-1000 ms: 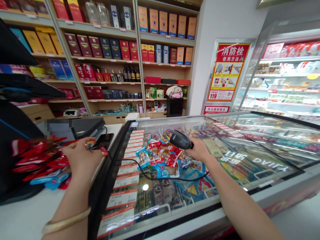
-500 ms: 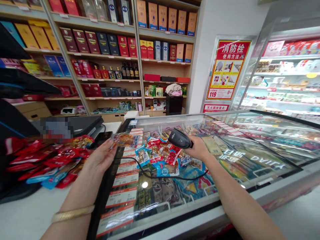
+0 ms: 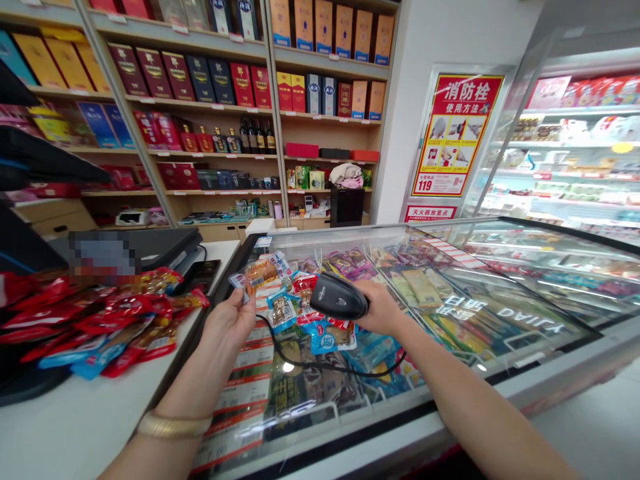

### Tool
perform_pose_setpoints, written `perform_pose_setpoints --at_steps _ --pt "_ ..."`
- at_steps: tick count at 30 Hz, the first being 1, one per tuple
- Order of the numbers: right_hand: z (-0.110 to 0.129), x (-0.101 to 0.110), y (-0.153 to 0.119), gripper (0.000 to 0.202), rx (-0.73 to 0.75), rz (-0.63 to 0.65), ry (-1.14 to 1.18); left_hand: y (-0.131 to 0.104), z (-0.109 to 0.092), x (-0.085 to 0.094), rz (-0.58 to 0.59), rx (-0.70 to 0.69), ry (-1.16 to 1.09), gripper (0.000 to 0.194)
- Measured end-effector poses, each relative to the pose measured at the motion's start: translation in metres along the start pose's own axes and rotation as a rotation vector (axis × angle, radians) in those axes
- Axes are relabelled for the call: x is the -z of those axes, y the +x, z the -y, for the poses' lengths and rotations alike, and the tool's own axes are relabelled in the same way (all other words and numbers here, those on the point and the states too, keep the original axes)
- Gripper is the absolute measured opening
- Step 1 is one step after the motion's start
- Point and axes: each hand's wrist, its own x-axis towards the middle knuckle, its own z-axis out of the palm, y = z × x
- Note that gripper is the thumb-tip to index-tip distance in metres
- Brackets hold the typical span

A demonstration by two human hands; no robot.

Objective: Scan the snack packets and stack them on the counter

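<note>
Between the thumb and fingers of my left hand (image 3: 234,319) is a small clear snack packet (image 3: 263,272) with brown food inside, held above the freezer's glass top. My right hand (image 3: 379,307) grips a black barcode scanner (image 3: 340,296), its head pointing left toward the packet. A black cable (image 3: 320,366) loops over the glass below the scanner. Under and beside the scanner lies a pile of red and blue snack packets (image 3: 334,337), partly hidden by it. To the left, a larger heap of mostly red snack packets (image 3: 120,313) rests on the white counter (image 3: 75,427).
The glass-topped chest freezer (image 3: 320,453) spans the front, with bagged frozen goods inside and price labels (image 3: 240,393) along its left side. A black device (image 3: 165,247) and a dark phone-like slab (image 3: 200,275) sit on the counter. Shelves of boxed bottles (image 3: 200,77) stand behind.
My left hand has moved right with the packet, which is now tilted upward. My right hand has brought the scanner left and slightly down, closer to the packet.
</note>
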Motion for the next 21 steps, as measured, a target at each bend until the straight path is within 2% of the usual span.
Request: perform_pose_setpoints --at_steps 4,10,21 --pt "0.010 -0.006 0.001 0.023 0.006 0.041 0.005 0.006 0.010 0.003 -0.105 0.112 -0.163 0.038" --pt "0.018 -0.011 0.002 0.024 -0.073 0.038 -0.036 0.008 0.017 0.006 -0.077 0.101 -0.170 0.038" --pt "0.018 -0.011 0.003 0.028 -0.080 0.067 -0.051 0.004 0.019 0.005 -0.004 0.065 -0.014 0.041"
